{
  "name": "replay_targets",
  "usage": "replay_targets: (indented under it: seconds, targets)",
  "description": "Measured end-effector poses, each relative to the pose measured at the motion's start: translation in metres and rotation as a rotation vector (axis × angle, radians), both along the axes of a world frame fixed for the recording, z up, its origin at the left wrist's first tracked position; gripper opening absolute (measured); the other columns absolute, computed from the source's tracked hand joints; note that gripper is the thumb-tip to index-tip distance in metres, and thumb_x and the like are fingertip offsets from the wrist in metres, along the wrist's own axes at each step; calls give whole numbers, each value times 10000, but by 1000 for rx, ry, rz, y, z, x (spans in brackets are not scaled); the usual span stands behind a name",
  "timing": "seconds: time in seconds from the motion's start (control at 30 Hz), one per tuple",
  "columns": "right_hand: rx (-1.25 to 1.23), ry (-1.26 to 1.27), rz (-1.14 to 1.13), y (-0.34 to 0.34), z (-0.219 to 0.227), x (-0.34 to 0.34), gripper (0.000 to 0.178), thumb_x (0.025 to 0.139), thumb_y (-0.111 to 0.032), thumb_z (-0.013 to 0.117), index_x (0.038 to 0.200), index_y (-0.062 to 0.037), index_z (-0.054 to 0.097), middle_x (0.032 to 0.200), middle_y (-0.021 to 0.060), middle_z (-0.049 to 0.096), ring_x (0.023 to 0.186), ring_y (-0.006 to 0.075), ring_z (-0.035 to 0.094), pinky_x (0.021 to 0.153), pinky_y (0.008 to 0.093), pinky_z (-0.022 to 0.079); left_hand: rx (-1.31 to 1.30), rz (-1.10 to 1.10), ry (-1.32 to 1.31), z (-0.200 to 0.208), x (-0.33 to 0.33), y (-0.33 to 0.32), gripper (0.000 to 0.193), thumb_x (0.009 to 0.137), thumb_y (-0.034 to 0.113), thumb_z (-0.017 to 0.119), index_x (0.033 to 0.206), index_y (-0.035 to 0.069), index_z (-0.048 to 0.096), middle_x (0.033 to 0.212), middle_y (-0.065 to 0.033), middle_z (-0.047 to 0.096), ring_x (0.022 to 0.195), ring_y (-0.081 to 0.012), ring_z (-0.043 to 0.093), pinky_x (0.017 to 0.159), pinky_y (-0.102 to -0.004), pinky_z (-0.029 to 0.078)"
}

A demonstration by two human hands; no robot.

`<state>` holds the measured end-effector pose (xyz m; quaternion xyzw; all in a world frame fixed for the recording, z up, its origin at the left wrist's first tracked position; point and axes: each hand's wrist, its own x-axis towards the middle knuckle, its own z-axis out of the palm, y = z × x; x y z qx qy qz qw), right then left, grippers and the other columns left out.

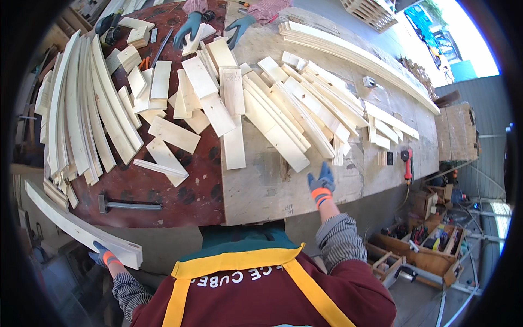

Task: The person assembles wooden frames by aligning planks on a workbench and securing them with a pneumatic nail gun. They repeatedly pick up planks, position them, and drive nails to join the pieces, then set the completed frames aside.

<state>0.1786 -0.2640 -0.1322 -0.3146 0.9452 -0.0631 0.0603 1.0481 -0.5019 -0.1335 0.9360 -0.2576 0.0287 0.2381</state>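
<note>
My left hand (102, 255), in a blue glove with an orange cuff, grips the near end of a long pale wooden board (81, 222). That board hangs off the table's left front corner, possibly as more than one layer. Gloved the same way, my right hand (321, 182) is open and holds nothing, its fingers apart over the table's near edge. Just beyond it lie the ends of a heap of cut wooden slats (278, 141). A hammer (131, 205) lies flat on the dark red part of the tabletop (201, 201).
Long boards (81, 109) are stacked at the left. Across the table, a co-worker's gloved hands (188, 31) handle short pieces. More long boards (359, 60) line the far right. A red power tool (407, 165) lies near the right edge, above wooden tool boxes (419, 245).
</note>
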Motion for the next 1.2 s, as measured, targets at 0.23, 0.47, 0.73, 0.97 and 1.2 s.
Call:
replay_targets:
  seconds: [0.23, 0.47, 0.73, 0.97, 1.2]
  targets:
    - [25, -51, 342, -73, -18, -149, 667, 794, -478, 698, 1346, -139, 541, 1255, 145, 641, 1151, 358, 611, 1011, 512, 466, -236, -625, -84, 4, -204, 140, 631, 956, 222, 669, 1448, -77, 412, 1459, -260, 477, 1333, -356, 479, 1120, -433, 389]
    - [-183, -310, 415, -23, 4, -163, 469, 854, -396, 672, 1198, -91, 580, 1144, 167, 650, 1081, 362, 610, 914, 495, 482, 17, -1074, 105, 12, -469, 262, 647, 928, 169, 675, 1493, 29, 393, 1488, -214, 438, 1386, -348, 411, 1139, -434, 336]
    - [-12, -634, 384, 202, 66, -213, 486, 853, -405, 684, 1216, -91, 607, 1154, 169, 659, 1089, 380, 610, 931, 466, 488, 223, -1822, -50, 81, -709, 236, 897, 775, 356, 766, 1517, 63, 355, 1549, -198, 341, 1446, -384, 302, 1171, -474, 274]
    - [268, -720, 418, 336, 106, -235, 669, 843, -517, 696, 1310, -46, 608, 1216, 212, 656, 1144, 381, 609, 1007, 407, 475, 141, -2563, -498, 62, -855, 295, 798, 773, 445, 703, 1490, 250, 414, 1542, -149, 381, 1433, -352, 345, 1176, -611, 195]
    - [437, -819, 615, 348, 142, -327, 675, 828, -560, 684, 1313, -95, 624, 1255, 180, 658, 1139, 370, 623, 1004, 413, 477, 371, -2502, -288, 46, -890, 369, 845, 669, 377, 777, 1421, 181, 444, 1110, -87, 596, 1047, -290, 577, 950, -463, 437]
